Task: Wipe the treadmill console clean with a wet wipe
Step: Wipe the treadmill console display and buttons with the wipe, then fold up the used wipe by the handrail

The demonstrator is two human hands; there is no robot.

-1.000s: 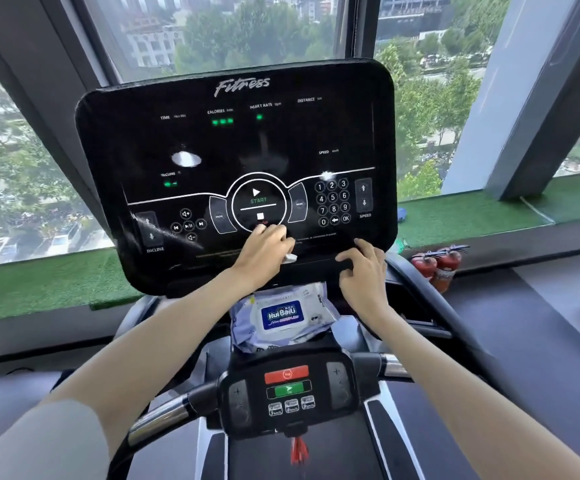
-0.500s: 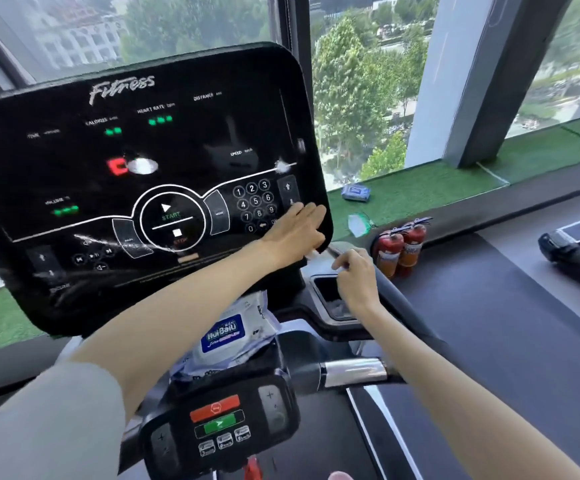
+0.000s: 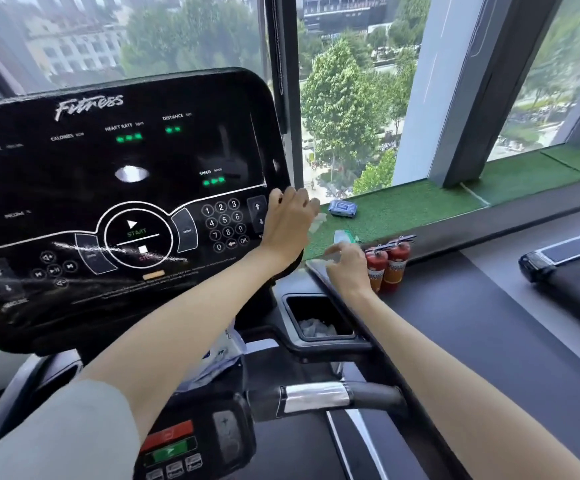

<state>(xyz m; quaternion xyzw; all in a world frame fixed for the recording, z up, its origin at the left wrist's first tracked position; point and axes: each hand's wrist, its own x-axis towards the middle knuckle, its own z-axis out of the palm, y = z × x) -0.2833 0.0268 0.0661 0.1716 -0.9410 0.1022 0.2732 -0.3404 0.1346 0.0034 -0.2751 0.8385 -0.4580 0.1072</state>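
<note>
The black treadmill console fills the left of the view, with wet streaks across its lower buttons. My left hand is at the console's right edge beside the speed arrows, fingers curled over the edge and gripping a white wet wipe that pokes out past the fingers. My right hand is blurred, hovering just above the right side rail with loosely curled fingers and nothing in it. A wet-wipe pack lies on the tray below the console, mostly hidden by my left forearm.
A cup holder right of the tray holds crumpled white wipes. Two red fire extinguishers stand by the green turf ledge, where a blue pack lies. The handlebar control panel is near me. Another treadmill is at the right.
My left hand slid the wipe from the console's bottom centre rightward and up to its right edge. My right hand left the console's lower rim and moved right over the side rail. The view swung right.
</note>
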